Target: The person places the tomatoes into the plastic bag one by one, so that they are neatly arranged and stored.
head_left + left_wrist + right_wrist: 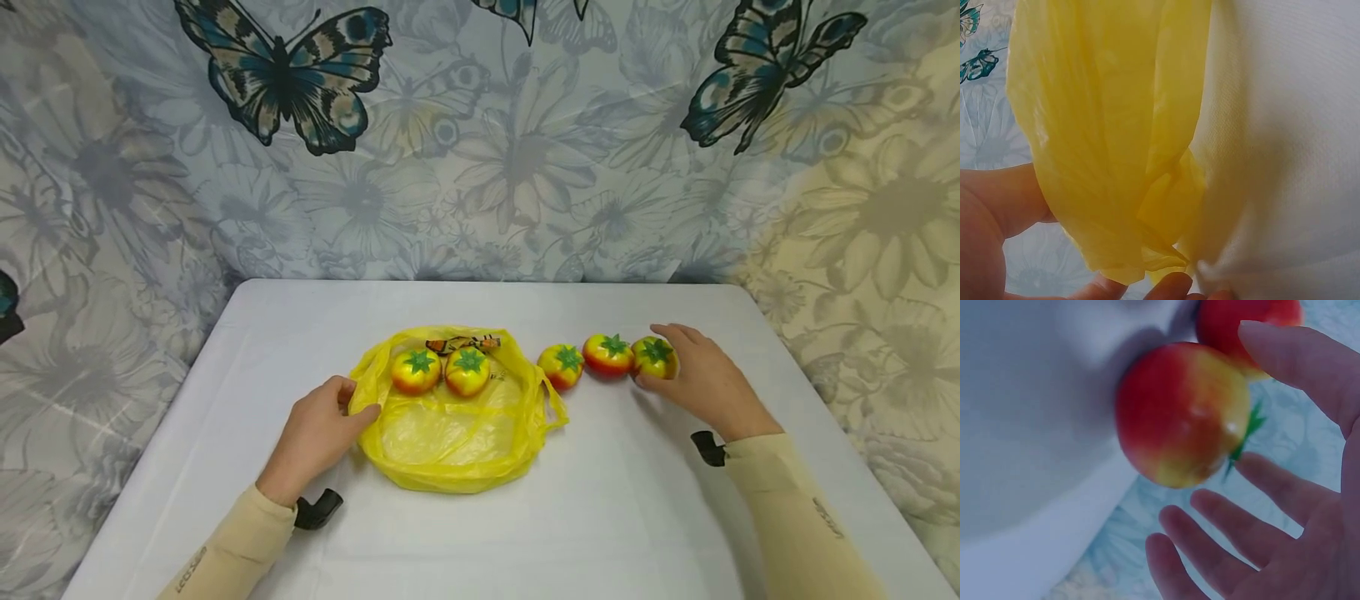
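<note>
From my head feed I record a yellow plastic bag [465, 433] lying on a white-covered table [622, 517], its mouth facing up towards the head camera. Its outline is a broad oval; the long axis runs left to right across the surface. A handle loop [557, 410] juts from its right side and points right.

Two tomatoes lie inside, side by side near the far wall: the left bagged tomato [416, 375] and the right bagged tomato [467, 375]. To the right of the bag I count three more in a row running left to right: the near-bag tomato [561, 367], the middle tomato [608, 358] and the end tomato [655, 360]. The first of these sits just beside the rim. All five bodies are roundish, with no distinct long axis that I can establish; their green leafy tops [656, 350] point upward.

Relative to the hands: the bag lies to the right of the left hand [318, 429], which pinches its left rim; my left wrist feed shows the plastic between thumb and fingers. The right hand [708, 379] is at the end tomato, thumb on the near side, fingers on the far side. My right wrist feed shows those fingers spread; I cannot tell whether any fingertip touches.
</note>
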### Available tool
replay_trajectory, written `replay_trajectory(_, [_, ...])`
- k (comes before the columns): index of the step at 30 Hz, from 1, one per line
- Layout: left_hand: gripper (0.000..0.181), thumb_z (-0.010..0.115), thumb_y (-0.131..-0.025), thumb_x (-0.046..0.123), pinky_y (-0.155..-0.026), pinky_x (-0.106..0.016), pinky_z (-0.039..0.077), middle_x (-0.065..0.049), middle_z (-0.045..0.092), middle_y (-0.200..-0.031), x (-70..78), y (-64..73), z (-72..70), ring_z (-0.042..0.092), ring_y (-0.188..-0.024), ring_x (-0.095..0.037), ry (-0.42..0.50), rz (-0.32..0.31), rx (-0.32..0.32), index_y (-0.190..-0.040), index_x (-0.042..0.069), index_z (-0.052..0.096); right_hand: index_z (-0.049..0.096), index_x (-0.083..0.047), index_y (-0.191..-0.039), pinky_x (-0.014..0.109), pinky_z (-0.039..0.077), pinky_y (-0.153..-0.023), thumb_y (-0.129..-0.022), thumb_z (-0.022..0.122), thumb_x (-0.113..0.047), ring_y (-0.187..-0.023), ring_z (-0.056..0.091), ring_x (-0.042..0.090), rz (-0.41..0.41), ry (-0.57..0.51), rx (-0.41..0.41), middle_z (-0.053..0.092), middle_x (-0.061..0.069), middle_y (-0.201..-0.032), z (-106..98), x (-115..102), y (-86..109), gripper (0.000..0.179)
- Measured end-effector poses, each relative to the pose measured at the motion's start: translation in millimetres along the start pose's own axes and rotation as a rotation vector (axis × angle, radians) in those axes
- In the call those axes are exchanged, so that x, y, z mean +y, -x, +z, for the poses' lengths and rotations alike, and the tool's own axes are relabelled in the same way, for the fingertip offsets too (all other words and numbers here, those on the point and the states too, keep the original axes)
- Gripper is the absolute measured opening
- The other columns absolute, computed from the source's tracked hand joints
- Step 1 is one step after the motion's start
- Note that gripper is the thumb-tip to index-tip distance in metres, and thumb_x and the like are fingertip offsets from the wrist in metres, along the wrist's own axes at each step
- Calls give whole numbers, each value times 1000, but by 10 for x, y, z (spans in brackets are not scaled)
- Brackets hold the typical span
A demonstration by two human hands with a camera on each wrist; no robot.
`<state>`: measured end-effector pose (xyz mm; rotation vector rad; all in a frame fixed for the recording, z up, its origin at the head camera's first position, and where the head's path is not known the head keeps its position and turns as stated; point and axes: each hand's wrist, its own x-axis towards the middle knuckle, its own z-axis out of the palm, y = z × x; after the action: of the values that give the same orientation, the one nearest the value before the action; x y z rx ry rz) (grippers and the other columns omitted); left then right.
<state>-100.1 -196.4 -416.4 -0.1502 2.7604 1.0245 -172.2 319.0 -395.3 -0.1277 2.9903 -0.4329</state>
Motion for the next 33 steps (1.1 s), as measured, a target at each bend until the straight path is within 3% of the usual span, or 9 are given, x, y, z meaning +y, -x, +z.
replay_trajectory(11, [57, 71, -102, 46, -87, -43, 55, -19, 69, -136, 10, 20, 2, 64, -106, -27, 17, -16, -9, -137, 3, 61, 42, -3, -162, 78, 35, -116, -96, 82, -39, -144, 43, 60, -35, -47, -20, 41, 35, -162, 67, 56, -12, 85])
replay_trajectory(22, [51, 71, -101, 44, -84, -41, 54, -17, 70, -131, 12, 9, 0, 63, -102, -26, 14, -2, 1, -133, 5, 63, 43, -3, -161, 78, 36, -115, -98, 80, -36, -143, 44, 60, -20, -36, -21, 45, 36, -159, 77, 91, -11, 81])
replay_trajectory(33, [49, 72, -101, 44, -80, -36, 51, -15, 70, -129, 7, 19, -2, 62, -98, -24, 22, -1, 8, -131, 5, 63, 43, -1, -161, 79, 40, -110, -98, 79, -37, -137, 48, 62, -32, -11, 17, 47, 38, -155, -81, 107, 64, 81])
